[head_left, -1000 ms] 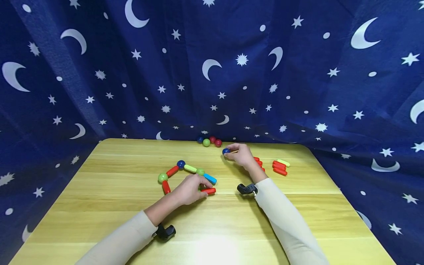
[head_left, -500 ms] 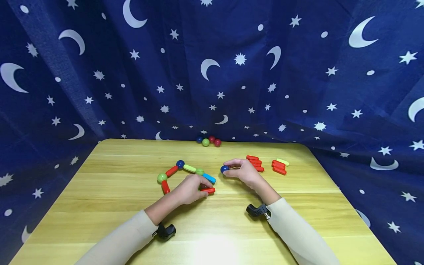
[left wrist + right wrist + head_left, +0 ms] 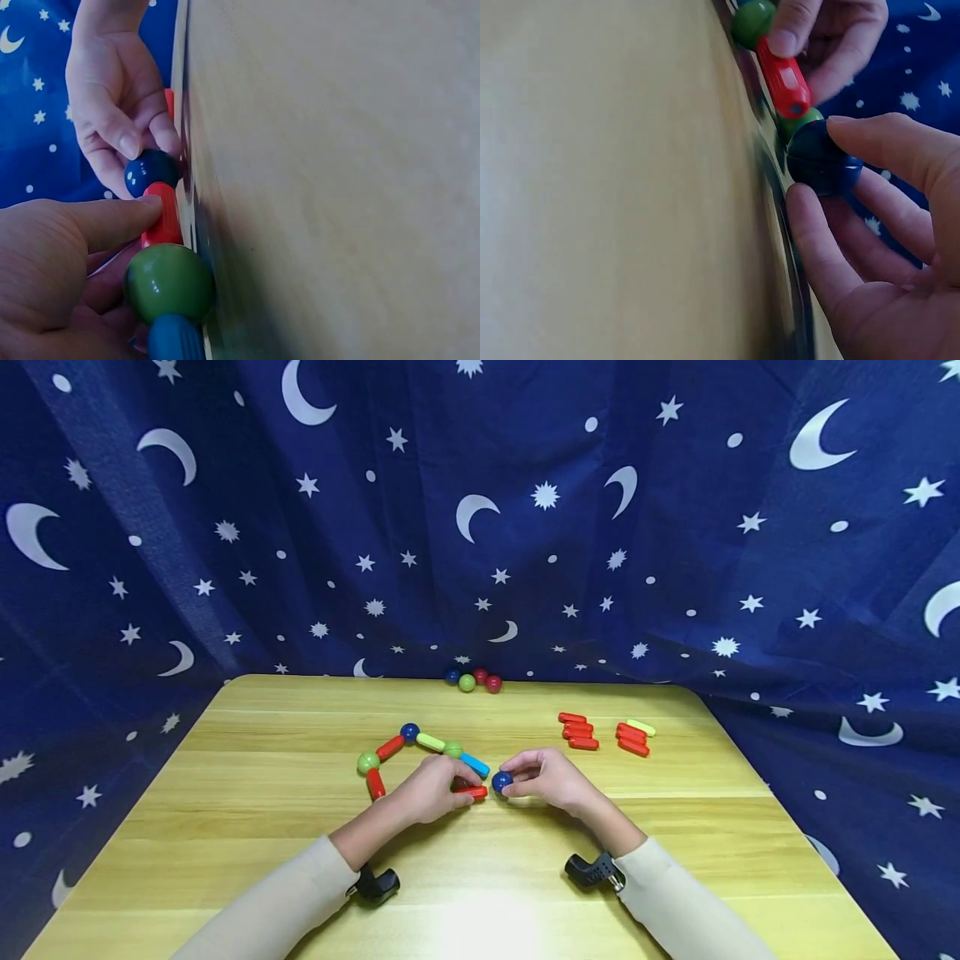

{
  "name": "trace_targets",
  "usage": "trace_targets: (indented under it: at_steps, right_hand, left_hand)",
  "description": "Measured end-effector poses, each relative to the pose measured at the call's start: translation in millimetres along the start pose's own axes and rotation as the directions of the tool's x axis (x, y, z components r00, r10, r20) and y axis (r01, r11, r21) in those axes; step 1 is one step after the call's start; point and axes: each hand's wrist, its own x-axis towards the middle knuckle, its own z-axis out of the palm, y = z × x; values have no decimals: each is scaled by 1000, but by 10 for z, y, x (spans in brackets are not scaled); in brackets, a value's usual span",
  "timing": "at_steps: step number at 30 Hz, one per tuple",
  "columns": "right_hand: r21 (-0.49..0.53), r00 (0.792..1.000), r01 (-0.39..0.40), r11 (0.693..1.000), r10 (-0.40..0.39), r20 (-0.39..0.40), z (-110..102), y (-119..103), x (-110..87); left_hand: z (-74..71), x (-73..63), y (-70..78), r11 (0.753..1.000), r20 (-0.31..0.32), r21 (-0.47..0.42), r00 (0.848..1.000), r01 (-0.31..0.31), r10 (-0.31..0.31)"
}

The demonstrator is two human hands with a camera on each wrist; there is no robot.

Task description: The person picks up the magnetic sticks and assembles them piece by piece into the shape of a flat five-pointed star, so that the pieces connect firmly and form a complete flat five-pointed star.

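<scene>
My left hand [image 3: 431,789] pinches a short red rod [image 3: 474,792] between thumb and fingers, low over the table. A green ball [image 3: 171,285] sits at that rod's near end in the left wrist view, with a blue rod [image 3: 174,337] against it. My right hand [image 3: 551,781] holds a glossy dark blue ball [image 3: 821,161] by its fingertips, right beside the red rod's free end. Running behind my left hand is a bent chain of rods and balls, including a blue ball [image 3: 409,732], a yellow-green rod [image 3: 431,742] and a light blue rod [image 3: 475,765]. My left hand hides part of it.
Several red rods [image 3: 577,730] lie right of centre, and another group of red rods [image 3: 632,739] with a yellow-green rod [image 3: 641,727] farther right. Loose balls [image 3: 467,682] cluster at the table's back edge, before a dark blue curtain [image 3: 420,527].
My right hand has brought the blue ball from the back of the table toward me, up to the red rod's end. My left hand has stayed in place on the red rod.
</scene>
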Motion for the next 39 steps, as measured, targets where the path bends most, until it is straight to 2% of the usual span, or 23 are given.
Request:
trace_targets:
  at_steps: [8,13,21,26,31,39]
  right_hand:
    - [-38,999,24,999,-23,27,83,5,-31]
    - [-65,999,-10,998,12,36,73,-62,-21]
    - [-71,998,-57,996,57,2,110,-185,188]
    - [-111,996,-65,992,71,56,148,-202,353]
    - [-102,986,-95,990,107,128,168,-240,426]
    - [-108,973,-152,983,168,161,175,-292,483]
  left_hand:
    - [7,-12,-20,999,-3,28,1000,-19,19]
    - [4,-23,-12,997,3,60,999,-47,47]
    - [-19,-77,-1,991,49,91,995,-93,89]
    - [-16,-89,46,991,33,100,996,-90,87]
    - [1,-90,64,990,25,116,996,-83,81]
    - [6,-109,52,990,10,120,997,-71,70]
